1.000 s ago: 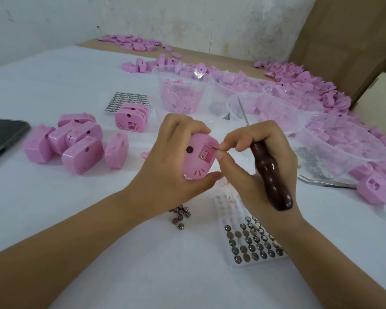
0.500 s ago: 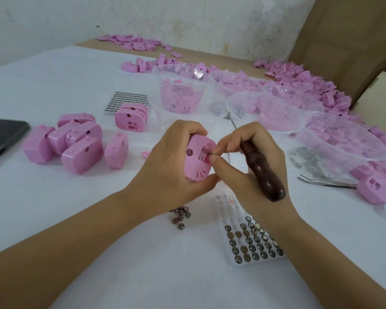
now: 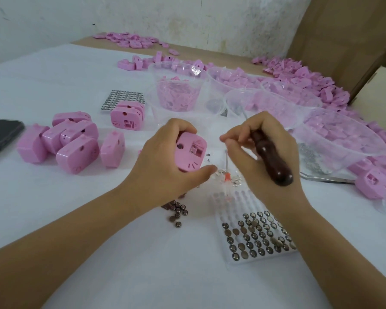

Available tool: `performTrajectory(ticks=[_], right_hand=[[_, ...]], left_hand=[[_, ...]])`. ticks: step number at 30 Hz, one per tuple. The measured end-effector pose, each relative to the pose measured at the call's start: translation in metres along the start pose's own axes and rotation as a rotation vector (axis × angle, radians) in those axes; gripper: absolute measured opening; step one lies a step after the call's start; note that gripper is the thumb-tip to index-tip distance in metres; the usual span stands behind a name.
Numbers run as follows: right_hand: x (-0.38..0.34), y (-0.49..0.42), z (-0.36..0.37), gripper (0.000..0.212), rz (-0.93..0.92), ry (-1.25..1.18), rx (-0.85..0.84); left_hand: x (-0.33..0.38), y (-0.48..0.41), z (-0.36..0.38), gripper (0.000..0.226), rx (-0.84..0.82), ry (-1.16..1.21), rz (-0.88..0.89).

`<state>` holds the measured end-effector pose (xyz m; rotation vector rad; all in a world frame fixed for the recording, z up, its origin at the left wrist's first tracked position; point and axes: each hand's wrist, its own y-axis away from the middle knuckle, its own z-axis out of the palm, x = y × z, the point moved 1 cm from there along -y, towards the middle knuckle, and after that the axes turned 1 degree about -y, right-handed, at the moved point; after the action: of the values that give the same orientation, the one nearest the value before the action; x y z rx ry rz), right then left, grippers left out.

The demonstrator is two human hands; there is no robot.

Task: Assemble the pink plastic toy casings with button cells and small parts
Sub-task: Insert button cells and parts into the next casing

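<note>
Left grip [image 3: 163, 168]: clamped round pink casing [image 3: 188, 156].
Right grip [image 3: 243, 166]: curled round wooden-handled tool [image 3: 274, 166]; possibly also pinching something tiny.

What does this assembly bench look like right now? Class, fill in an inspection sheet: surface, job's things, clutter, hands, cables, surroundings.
Surface: white-covered table.
Job's things: pink casing, open compartment facing the camera; button-cell tray, partly emptied; loose button cells; clear bowls of pink parts; casing pile at left.
Clutter: tweezers; dark screen at the left edge; small metal bits under the hands.
Hands: left hand grips the pink casing; right hand holds a wooden-handled tool, fingertips apart from the casing.
Cables: nothing seen.
Surroundings: stained white wall; cardboard at right.
</note>
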<state>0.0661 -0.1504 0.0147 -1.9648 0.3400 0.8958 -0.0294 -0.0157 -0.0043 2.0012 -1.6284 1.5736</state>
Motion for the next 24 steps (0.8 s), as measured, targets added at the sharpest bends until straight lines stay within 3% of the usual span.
performTrajectory(ticks=[3,8,14,18,24], right_hand=[[0.009,-0.008,-0.015,0.023,0.095,0.013,-0.027],[0.015,-0.006,-0.017,0.033,0.126,0.204,-0.324],[0.007,-0.001,-0.002,0.034,0.118,0.259,-0.358],[0.004,0.002,0.011,0.041,0.115,0.268,-0.408],[0.008,0.005,0.026,0.031,0.037,0.287,-0.513]], left_hand=[[-0.003,-0.003,-0.003,0.046,0.009,0.125,-0.086],[-0.008,-0.007,-0.004,0.050,0.013,0.335,-0.179],[-0.007,-0.010,-0.007,0.051,0.022,0.462,-0.183],[-0.006,-0.011,-0.008,0.020,0.019,0.589,-0.174],[-0.006,-0.011,-0.008,0.023,0.050,0.577,-0.167]])
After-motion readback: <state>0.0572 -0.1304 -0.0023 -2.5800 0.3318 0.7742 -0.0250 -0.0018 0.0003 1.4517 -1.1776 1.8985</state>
